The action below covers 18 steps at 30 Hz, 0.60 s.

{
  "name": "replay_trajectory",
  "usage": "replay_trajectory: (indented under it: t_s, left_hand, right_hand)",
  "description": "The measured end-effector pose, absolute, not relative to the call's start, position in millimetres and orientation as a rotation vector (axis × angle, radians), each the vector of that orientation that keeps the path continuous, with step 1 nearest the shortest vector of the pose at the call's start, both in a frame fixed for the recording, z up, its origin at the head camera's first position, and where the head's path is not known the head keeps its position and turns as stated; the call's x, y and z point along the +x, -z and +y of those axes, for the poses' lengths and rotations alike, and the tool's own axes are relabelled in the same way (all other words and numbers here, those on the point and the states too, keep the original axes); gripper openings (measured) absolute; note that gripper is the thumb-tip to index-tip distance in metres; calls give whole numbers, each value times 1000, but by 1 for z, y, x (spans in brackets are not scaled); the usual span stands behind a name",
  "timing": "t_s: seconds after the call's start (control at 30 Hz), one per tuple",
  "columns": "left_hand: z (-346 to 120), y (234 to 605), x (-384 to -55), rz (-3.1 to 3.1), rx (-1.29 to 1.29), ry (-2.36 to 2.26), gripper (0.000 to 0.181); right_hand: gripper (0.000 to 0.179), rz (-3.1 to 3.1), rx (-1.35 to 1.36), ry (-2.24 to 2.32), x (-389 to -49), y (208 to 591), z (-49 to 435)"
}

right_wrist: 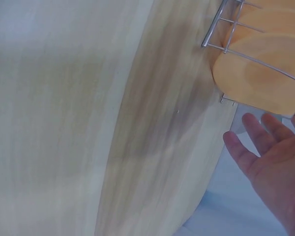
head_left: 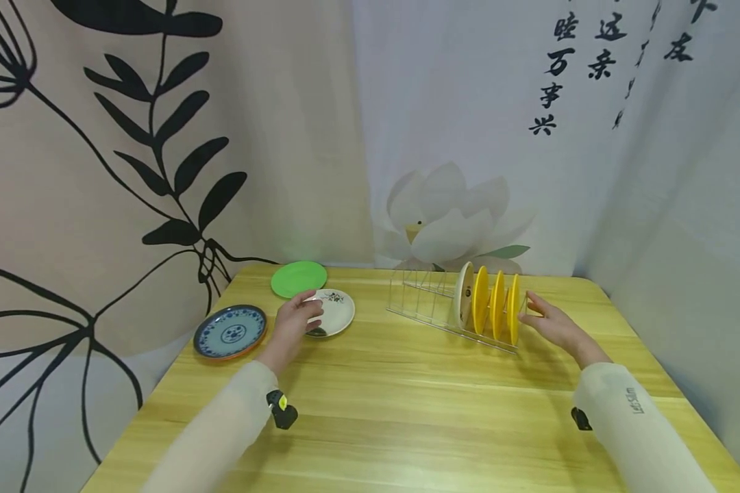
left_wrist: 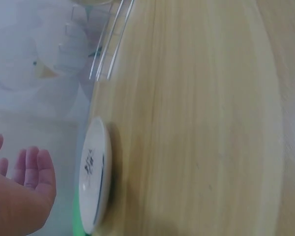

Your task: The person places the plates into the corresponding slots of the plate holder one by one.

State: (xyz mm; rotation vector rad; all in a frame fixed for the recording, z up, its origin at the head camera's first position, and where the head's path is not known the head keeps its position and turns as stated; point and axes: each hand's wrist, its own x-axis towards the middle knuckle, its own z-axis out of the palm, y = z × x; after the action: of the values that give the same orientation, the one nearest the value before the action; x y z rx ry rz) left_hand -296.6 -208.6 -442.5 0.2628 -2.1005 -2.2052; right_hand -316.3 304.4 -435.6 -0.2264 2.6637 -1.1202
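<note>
— Starting at the left edge, what lies on the tabletop?

— A blue plate, flat, near the left edge. Behind it and a little to the right, a green plate lies at the back, close to the curtain.

— And the left hand?

— It hovers over the near rim of the white plate, which lies flat just right of the blue one. From the head view the fingers curve loosely above the rim; the left wrist view shows them relaxed and apart, the palm clear of the plate — nothing is held.

— What comes next, moving right?

— A wire rack stands slantwise past the middle of the tabletop. Its left slots are bare wire; at its right end four plates stand on edge — a cream plate first, then three yellow plates in a row.

— Where is the right hand?

— Just beside the rack's right end, next to the last yellow plate. The fingers are spread and straight, holding nothing; the right wrist view shows the open palm near the rack corner. Whether a fingertip touches the wire, I cannot tell.
</note>
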Motion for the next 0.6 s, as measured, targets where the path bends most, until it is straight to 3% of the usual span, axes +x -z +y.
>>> replay_trajectory:
  t_s: [0.6]
  left_hand:
    - [-238,454,-286,-2107,364,2198,48]
  right_hand:
    - [83,2523,-220,1183,-324,436,311]
